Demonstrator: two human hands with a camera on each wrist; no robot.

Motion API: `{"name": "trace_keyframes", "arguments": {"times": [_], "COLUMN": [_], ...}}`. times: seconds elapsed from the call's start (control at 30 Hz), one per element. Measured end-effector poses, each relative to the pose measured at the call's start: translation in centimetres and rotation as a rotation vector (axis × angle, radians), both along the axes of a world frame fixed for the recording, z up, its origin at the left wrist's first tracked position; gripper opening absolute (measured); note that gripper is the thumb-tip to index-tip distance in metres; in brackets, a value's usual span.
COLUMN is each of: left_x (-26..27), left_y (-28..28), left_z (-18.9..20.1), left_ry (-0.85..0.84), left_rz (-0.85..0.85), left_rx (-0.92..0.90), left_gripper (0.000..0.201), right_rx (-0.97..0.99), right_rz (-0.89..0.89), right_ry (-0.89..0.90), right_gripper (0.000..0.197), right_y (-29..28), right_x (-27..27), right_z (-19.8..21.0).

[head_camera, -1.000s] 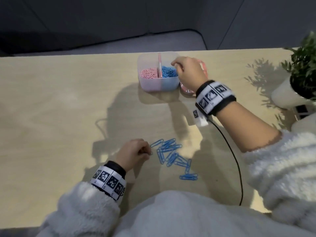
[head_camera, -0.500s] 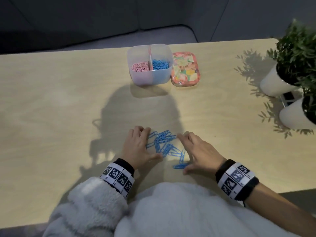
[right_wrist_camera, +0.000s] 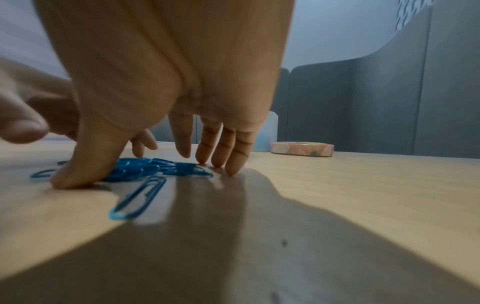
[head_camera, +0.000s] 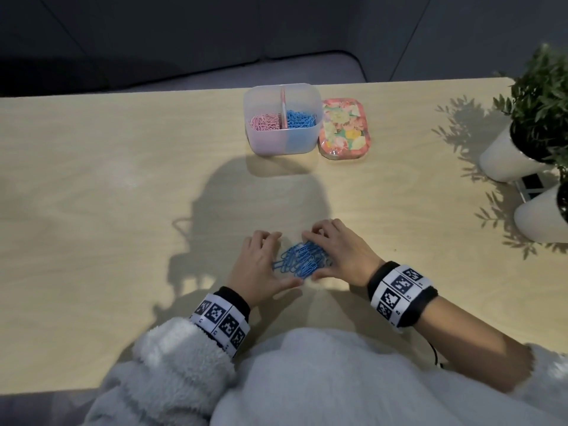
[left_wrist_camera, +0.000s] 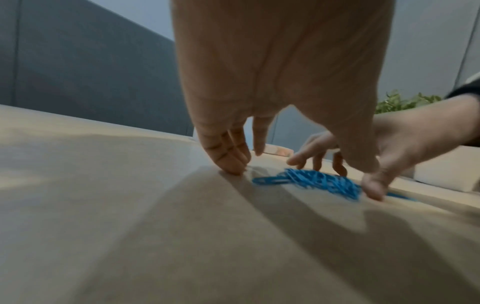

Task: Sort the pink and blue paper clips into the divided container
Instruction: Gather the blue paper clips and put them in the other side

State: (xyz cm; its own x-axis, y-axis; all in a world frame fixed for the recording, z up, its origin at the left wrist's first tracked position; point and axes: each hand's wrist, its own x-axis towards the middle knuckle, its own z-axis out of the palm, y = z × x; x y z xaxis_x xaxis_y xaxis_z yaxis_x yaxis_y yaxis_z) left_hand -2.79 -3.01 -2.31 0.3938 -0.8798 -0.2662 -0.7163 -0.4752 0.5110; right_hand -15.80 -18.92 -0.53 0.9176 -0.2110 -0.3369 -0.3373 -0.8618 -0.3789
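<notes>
We see a pale wooden table [head_camera: 123, 186] before dark grey wall panels [right_wrist_camera: 389, 102]; our left hand [head_camera: 261, 265] and right hand [head_camera: 341, 256], fingers spread, bracket the blue clips [head_camera: 302, 259].

From above, the left hand [left_wrist_camera: 280, 82] reaches down, fingertips [left_wrist_camera: 231, 166] touching the table [left_wrist_camera: 130, 226] just left of the blue paper clips [left_wrist_camera: 319, 181]. Right of that heap, the right hand [left_wrist_camera: 405, 139] rests its straight fingers at the heap's edge.

Dim room, hard shadows on table [head_camera: 123, 195], blurred, distorted wrist views
</notes>
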Motion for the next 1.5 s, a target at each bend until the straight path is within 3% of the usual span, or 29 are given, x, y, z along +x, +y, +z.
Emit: {"name": "trace_keyframes", "arguments": {"times": [0.17, 0.27, 0.33, 0.47, 0.57, 0.67, 0.8, 1.03, 1.23, 1.33, 1.5], "left_x": [-1.3, -0.6, 0.1, 1.0, 1.2, 1.1, 1.4, 1.6, 2.2, 2.9, 5.6], "left_y": [-1.5, -2.1, -2.3, -2.5, -2.8, -3.0, -3.2, -3.2, -4.2, -5.5, -10.3], "left_z": [-0.4, -0.4, -0.3, 0.0, 0.1, 0.2, 0.2, 0.3, 1.0, 2.2, 5.0], "left_ry": [0.006, 0.051, 0.055, 0.053, 0.045, 0.039, 0.079, 0.133, 0.174, 0.191, 0.149], "left_rz": [0.03, 0.006, -0.035, -0.082, -0.063, -0.051, -0.001, 0.022, 0.006, 0.006, 0.043], "left_rx": [-0.026, -0.063, -0.064, -0.042, -0.013, 0.025, 0.045, 0.053, 0.073, 0.022, -0.131], "left_gripper": [0.057, 0.038, 0.033, 0.026, 0.022, 0.022, 0.021, 0.021, 0.019, 0.017, 0.016], "right_rx": [0.051, -0.021, -0.078, -0.21, -0.025, 0.143, 0.234, 0.025, 0.004, 0.068, 0.056], "right_rz": [-0.059, -0.044, -0.034, -0.003, -0.107, -0.242, -0.363, -0.622, -0.649, -0.68, -0.707], "right_ry": [-0.021, -0.068, -0.071, -0.132, -0.117, -0.137, -0.307, -0.419, -0.306, -0.284, -0.426], "right_gripper": [0.048, 0.032, 0.025, 0.032, 0.014, 0.016, 0.011, 0.012, 0.018, 0.031, 0.024], "right_y": [0.8, 1.3, 1.3, 0.2, -1.1, -2.0, -4.4, -11.6, -13.3, -13.1, -12.7], "right_x": [1.1, 1.2, 1.1, 1.4, 1.7, 1.9, 3.8, 11.3, 16.7, 17.6, 15.0], "right_z": [-0.6, -0.9, -1.5, -2.3, -1.2, 0.0, 2.6, 7.2, 7.2, 6.8, 6.9]}}
